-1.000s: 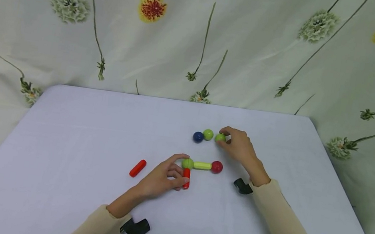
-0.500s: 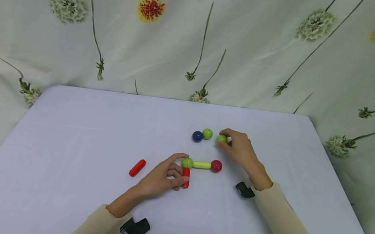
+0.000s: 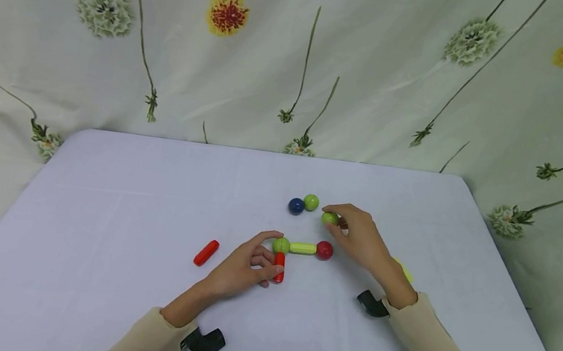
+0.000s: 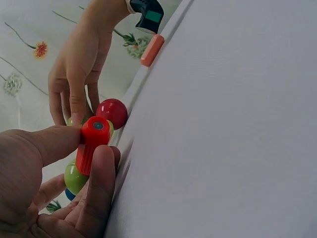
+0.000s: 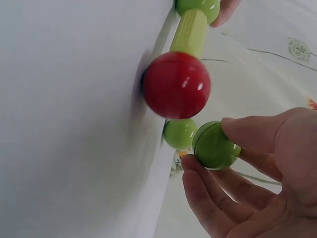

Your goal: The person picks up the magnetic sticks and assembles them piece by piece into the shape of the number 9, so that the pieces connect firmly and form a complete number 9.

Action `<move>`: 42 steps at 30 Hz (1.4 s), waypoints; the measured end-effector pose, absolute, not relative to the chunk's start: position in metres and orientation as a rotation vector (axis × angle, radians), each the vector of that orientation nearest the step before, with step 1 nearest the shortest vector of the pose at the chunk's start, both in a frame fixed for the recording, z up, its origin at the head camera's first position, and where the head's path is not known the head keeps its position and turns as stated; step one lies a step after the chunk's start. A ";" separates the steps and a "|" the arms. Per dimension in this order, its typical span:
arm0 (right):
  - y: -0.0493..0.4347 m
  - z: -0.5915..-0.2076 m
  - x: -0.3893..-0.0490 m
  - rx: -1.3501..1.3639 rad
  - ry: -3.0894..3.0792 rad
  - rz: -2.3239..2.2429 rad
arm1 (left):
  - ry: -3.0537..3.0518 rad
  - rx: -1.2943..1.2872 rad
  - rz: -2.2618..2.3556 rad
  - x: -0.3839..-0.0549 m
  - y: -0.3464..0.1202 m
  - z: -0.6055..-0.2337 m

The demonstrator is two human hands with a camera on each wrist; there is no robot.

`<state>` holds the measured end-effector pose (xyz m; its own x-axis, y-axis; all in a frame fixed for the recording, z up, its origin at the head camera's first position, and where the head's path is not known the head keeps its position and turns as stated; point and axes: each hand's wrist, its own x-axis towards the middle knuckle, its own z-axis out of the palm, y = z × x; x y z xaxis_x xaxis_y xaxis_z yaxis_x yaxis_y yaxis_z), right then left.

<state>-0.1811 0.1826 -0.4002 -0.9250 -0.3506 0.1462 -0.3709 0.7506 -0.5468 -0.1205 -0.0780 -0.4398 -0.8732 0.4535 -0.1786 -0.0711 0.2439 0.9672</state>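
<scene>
My left hand (image 3: 244,266) pinches a red rod (image 4: 93,144) between thumb and fingers. Its index finger touches the green ball (image 3: 281,245) at the rod's far end. From that ball a yellow-green rod (image 3: 303,248) runs right to a red ball (image 3: 324,250), making an L-shaped piece on the table. Beyond the red ball, my right hand (image 3: 357,235) holds a loose green ball (image 5: 216,145) between thumb and fingertips. A seam line shows round this ball in the right wrist view.
A blue ball (image 3: 295,206) and another green ball (image 3: 311,202) sit side by side farther back. A second red rod (image 3: 206,253) lies left of my left hand. Something yellow (image 3: 403,269) shows partly behind my right forearm. An orange-red rod (image 4: 152,50) appears near the right wrist camera.
My right hand has come nearer to me with its green ball, toward the red ball. The yellow thing behind my right forearm has come into view. My left hand stays put.
</scene>
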 end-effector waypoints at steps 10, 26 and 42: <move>0.180 -0.392 -0.159 0.696 -2.924 1.053 | 2.133 0.344 1.698 -0.121 -0.078 -0.443; 0.172 -0.392 -0.137 1.041 -2.816 1.216 | 2.162 0.275 1.625 -0.129 -0.078 -0.434; 0.152 -0.407 -0.122 1.130 -2.937 1.207 | 2.137 0.294 1.677 -0.131 -0.080 -0.437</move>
<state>-0.1220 0.1515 -0.4068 -0.7521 -0.6579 0.0392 -0.4953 0.5249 -0.6923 -0.1314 -0.0802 -0.4372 -0.8953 0.4055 -0.1844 -0.0828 0.2552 0.9633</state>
